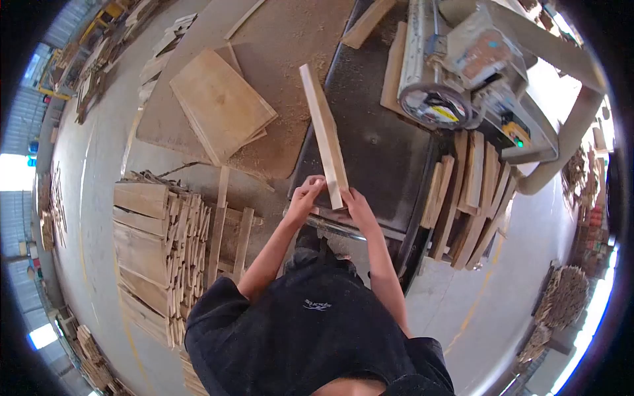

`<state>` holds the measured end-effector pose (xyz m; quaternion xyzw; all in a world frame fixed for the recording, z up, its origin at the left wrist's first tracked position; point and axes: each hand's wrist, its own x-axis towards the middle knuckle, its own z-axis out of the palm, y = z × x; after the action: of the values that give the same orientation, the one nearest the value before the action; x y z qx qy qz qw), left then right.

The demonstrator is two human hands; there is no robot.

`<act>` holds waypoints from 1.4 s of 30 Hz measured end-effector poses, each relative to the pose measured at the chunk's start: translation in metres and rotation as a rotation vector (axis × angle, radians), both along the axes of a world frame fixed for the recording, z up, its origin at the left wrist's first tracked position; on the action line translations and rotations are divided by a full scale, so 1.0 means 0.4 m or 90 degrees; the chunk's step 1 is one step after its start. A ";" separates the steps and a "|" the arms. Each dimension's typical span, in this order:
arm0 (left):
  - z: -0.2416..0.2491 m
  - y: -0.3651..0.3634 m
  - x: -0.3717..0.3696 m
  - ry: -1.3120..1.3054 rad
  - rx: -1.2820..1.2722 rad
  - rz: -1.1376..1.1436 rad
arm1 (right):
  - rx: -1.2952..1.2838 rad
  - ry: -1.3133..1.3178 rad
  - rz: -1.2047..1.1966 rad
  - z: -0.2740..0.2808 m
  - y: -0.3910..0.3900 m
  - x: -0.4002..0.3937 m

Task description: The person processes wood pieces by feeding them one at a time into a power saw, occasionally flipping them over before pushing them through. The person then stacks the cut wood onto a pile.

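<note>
A long, narrow wooden board (325,138) points away from me over the dark machine table (376,152), its near end between my hands. My right hand (357,206) grips the board's right edge near that end. On the other side, my left hand (307,198) has its fingers bent together close to the board's left edge; whether they touch the wood is too small to tell. Beyond my right hand, at the upper right, stands a machine head with a round part (434,105).
Flat panels (221,105) lie on a sawdust-covered brown surface (284,72) at the left. A tall stack of boards (142,237) stands at lower left. More boards (472,198) lean right of the machine table. Loose pieces (370,23) lie at its far end.
</note>
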<state>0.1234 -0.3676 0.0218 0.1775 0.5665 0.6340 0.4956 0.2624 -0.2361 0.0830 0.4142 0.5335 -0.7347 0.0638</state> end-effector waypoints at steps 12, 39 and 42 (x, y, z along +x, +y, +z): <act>0.099 -0.037 0.285 0.175 0.041 -0.197 | -0.015 0.075 -0.006 0.078 -0.021 0.402; -0.074 0.546 0.472 0.885 -0.177 -0.030 | -0.059 -0.034 -0.478 -0.210 -0.034 0.412; -0.079 0.652 0.421 0.889 -0.168 0.002 | -0.147 -0.045 -0.517 -0.215 0.067 0.345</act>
<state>0.2918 -0.1068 -0.0097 0.4801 0.8241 0.2987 0.0333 0.4003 -0.2091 -0.0029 0.6060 0.2388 -0.7403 -0.1665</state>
